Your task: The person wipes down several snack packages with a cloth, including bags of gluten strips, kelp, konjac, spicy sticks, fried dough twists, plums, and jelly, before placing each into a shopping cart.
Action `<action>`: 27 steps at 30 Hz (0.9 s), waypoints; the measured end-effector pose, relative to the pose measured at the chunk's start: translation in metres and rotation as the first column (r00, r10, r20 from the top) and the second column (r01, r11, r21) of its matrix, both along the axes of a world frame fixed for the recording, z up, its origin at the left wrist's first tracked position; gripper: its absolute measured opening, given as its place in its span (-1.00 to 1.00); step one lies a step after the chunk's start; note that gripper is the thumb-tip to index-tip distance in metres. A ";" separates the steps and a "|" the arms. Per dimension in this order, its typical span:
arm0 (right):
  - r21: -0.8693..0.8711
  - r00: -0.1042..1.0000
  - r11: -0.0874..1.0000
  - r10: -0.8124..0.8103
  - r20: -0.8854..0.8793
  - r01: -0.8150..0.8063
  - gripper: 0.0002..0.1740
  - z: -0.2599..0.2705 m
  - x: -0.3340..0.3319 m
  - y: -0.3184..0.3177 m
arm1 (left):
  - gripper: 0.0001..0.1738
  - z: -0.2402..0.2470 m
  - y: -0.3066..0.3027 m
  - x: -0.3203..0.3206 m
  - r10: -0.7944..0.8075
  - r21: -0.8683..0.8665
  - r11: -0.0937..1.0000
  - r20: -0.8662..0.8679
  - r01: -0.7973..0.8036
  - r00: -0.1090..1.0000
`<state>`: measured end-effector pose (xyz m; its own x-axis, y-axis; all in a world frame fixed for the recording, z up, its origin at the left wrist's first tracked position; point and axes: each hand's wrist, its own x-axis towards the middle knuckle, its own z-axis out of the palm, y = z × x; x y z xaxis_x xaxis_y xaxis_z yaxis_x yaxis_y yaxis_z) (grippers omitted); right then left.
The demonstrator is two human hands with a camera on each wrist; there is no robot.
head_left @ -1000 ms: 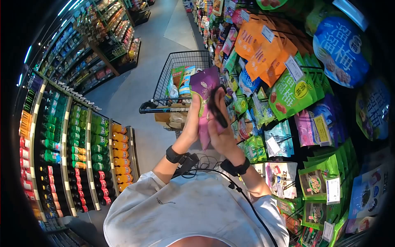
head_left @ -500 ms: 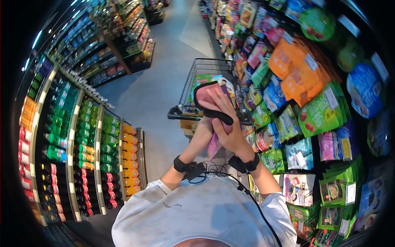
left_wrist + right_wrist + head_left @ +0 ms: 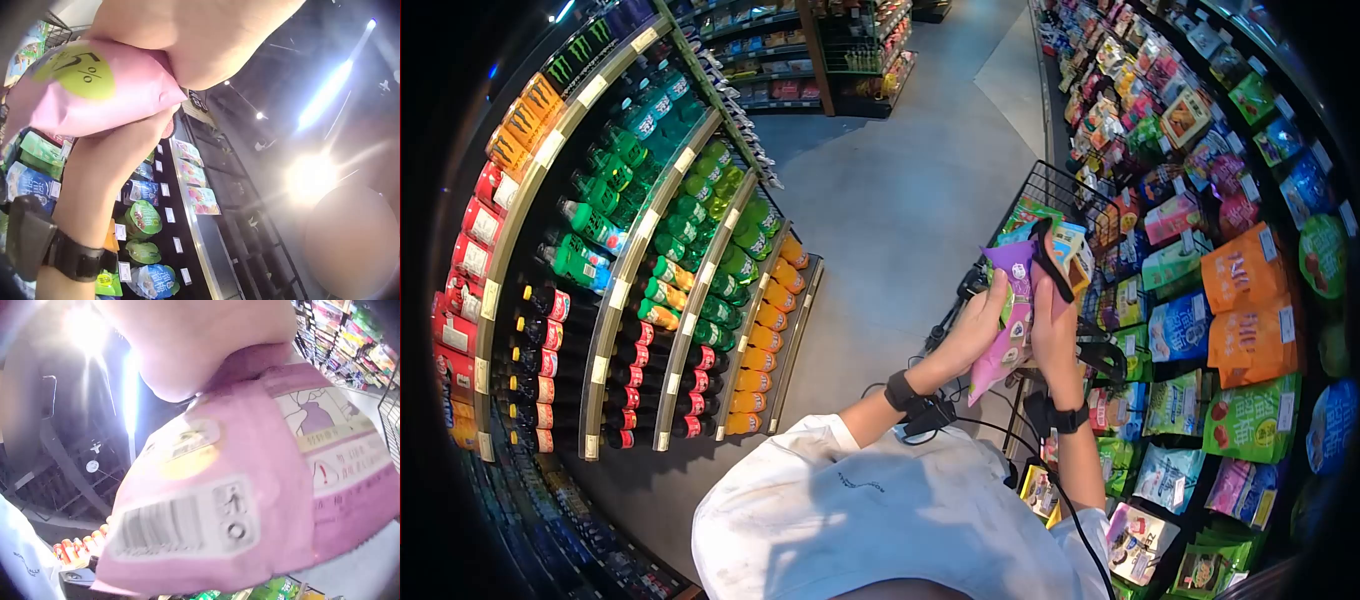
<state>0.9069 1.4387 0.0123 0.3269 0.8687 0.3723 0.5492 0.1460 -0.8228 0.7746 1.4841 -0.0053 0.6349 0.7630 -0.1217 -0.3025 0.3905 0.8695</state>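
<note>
Both hands hold a purple and pink snack bag [image 3: 1000,355] upright-ish in front of the white shirt. The left hand [image 3: 978,325] grips its left side, thumb on the front. On its right side is the right hand [image 3: 1055,340], with a black-edged item [image 3: 1055,262] across its upper part. In the left wrist view the pink bag [image 3: 94,84] shows a green circle with "5%". Its back [image 3: 206,506] shows a barcode and a printed warning in the right wrist view. Fingertips are partly hidden behind the bag.
Beyond the hands stands a black wire cart [image 3: 1040,185] with colourful packages in it. Hanging snack bags [image 3: 1245,300] line the right side. Bottle shelves [image 3: 650,240] stand at the left, with grey floor [image 3: 880,210] between.
The head view has turned, so shelves, cart and hands appear farther right. The bag has turned its printed front into view, and the right hand has shifted from across it to its side.
</note>
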 end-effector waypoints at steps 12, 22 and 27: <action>-0.135 0.738 0.989 -0.045 -0.673 -0.063 -0.35 -0.032 0.039 0.040 | -0.23 -0.019 0.039 -0.010 -0.043 0.228 0.972 -0.091 0.063 0.995; 0.169 0.676 0.979 0.046 -0.736 0.117 -0.54 -0.030 0.102 0.064 | -0.50 0.007 0.048 0.040 0.277 0.701 0.686 -0.005 -0.194 0.961; 0.200 0.659 0.961 0.027 -0.751 0.189 -0.59 -0.021 0.134 0.064 | -0.56 0.029 0.050 0.066 0.197 0.505 0.857 -0.137 -0.102 0.971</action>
